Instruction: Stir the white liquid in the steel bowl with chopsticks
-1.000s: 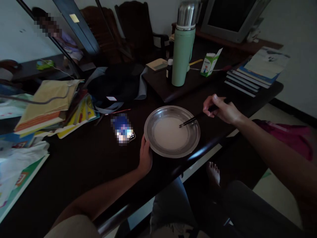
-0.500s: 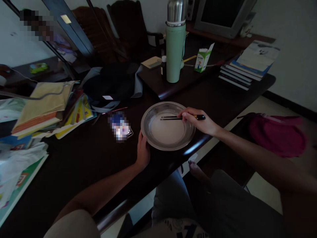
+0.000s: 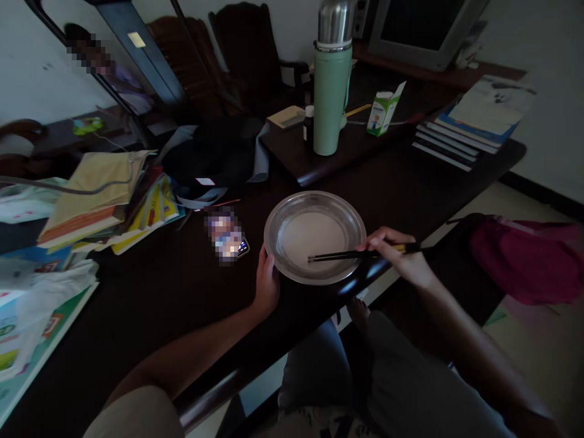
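A round metal basin (image 3: 361, 220) with a pale, milky-looking layer (image 3: 314, 234) in its bottom sits near the front edge of the dark table. My left hand (image 3: 267, 280) holds the basin's left side, thumb near the rim and fingers along the outer wall. At the basin's right rim, my right hand (image 3: 396, 248) grips a pair of dark chopsticks (image 3: 340, 256) with gold bands. Their tips point left over the near part of the basin; whether they touch the contents I cannot tell. To the left lies a lit phone (image 3: 244, 246), its screen mostly blurred out.
A green thermos (image 3: 331, 100), a small dark bottle (image 3: 309, 128) and a green-white box (image 3: 383, 112) stand behind. Stacked books (image 3: 474, 125) sit right, papers (image 3: 91, 188) and a black bag (image 3: 214, 152) left. A pink bag (image 3: 520, 258) lies right. A person (image 3: 130, 85) is far left.
My right hand has moved right and toward me, drawing the chopsticks from the basin's middle to its near right side. The left hand stays on the basin. The view has shifted slightly.
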Demonstrator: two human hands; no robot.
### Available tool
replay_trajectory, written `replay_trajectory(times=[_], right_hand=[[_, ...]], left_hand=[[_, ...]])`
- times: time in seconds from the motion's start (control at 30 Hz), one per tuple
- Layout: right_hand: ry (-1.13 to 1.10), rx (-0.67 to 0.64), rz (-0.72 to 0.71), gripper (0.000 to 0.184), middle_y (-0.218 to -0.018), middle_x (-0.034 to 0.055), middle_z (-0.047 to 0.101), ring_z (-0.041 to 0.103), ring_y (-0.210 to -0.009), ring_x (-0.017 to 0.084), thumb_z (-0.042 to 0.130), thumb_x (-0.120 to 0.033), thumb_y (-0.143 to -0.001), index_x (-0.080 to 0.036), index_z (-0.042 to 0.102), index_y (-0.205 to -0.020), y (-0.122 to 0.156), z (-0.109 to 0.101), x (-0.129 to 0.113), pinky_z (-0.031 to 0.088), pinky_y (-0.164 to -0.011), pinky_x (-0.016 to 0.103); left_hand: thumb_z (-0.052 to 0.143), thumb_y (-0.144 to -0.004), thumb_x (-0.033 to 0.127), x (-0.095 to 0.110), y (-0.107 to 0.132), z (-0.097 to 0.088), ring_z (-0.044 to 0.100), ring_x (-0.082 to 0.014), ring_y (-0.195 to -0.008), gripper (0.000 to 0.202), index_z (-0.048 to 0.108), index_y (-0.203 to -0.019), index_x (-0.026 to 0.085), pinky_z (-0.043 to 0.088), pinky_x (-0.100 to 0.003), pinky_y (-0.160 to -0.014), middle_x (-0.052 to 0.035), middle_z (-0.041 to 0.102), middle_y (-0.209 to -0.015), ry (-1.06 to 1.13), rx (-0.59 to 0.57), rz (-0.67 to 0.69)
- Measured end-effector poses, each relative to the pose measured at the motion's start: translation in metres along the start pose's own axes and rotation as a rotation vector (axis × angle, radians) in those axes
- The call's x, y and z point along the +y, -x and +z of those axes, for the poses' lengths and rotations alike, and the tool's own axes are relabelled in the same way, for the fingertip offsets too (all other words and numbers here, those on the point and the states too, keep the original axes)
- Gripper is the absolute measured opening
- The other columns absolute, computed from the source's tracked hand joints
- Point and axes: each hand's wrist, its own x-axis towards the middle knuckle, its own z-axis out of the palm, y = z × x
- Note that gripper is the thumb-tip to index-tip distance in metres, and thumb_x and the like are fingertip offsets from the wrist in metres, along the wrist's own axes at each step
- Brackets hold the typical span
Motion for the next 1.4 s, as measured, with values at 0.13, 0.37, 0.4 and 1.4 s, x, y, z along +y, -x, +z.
replay_trajectory(times=[0.13,0.37,0.4,1.4], right_hand=[[0.08,0.02,-0.168,0.032,-0.081,0.0036,0.076,0.069,-0.08,0.022,0.073,-0.055,-0.085,-0.026,0.07,-0.073,-0.016,0.023,0.007,0.055,-0.075,0.038],[0.177,0.344,-0.149,0.031,-0.076,0.0022,0.069,0.066,-0.083,0.023,0.069,-0.046,-0.091,-0.024,0.066,-0.069,-0.012,-0.01,0.019,0.05,-0.08,0.041],[0.144,0.362,-0.136,0.033,-0.075,0.002,0.068,0.066,-0.082,0.023,0.068,-0.045,-0.092,-0.024,0.065,-0.067,-0.006,-0.015,0.019,0.049,-0.08,0.041],[0.274,0.045,-0.369,0.021,-0.086,-0.0007,0.078,0.063,-0.082,0.022,0.061,-0.031,-0.098,-0.028,0.064,-0.077,0.022,0.025,0.003,0.04,-0.08,0.044]], left_hand=[[0.069,-0.082,0.054,0.002,0.001,0.0,0.053,-0.0282,-0.139,0.054,0.064,-0.129,0.027,0.038,-0.044,-0.12,-0.0059,0.064,-0.141,0.002,0.012,-0.019],[0.067,-0.084,0.054,0.002,0.003,-0.001,0.055,-0.0282,-0.137,0.054,0.063,-0.131,0.028,0.039,-0.045,-0.119,-0.0058,0.065,-0.14,-0.036,0.026,-0.017],[0.066,-0.084,0.054,0.002,0.003,-0.001,0.054,-0.0281,-0.137,0.054,0.063,-0.131,0.028,0.038,-0.045,-0.12,-0.0056,0.065,-0.14,-0.04,0.027,-0.018],[0.067,-0.085,0.054,0.002,0.003,-0.002,0.056,-0.0286,-0.136,0.054,0.062,-0.133,0.029,0.039,-0.047,-0.119,-0.0066,0.066,-0.138,-0.031,0.027,-0.024]])
